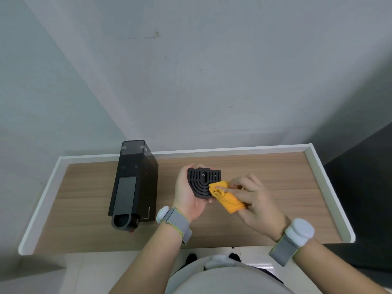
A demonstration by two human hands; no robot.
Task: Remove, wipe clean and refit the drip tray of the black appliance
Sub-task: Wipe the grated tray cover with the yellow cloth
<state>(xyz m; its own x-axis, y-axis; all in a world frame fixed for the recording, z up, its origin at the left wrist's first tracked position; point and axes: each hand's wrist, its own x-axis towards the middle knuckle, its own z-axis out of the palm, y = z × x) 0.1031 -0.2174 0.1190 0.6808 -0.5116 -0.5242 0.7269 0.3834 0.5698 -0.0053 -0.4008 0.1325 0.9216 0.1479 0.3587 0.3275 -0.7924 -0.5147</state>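
The black drip tray (200, 183), a slotted half-round grate, rests in my left hand (187, 194) above the middle of the table, grille side up. My right hand (252, 200) holds a folded orange cloth (226, 197) and presses it against the tray's right edge. The black appliance (132, 185) stands upright on the left part of the table, apart from both hands, with its spout end toward me.
The wooden table (275, 177) has a raised white rim (331, 187) along its back and sides. Grey walls rise behind it. A dark surface lies to the right of the table. Both wrists wear grey bands with white pods.
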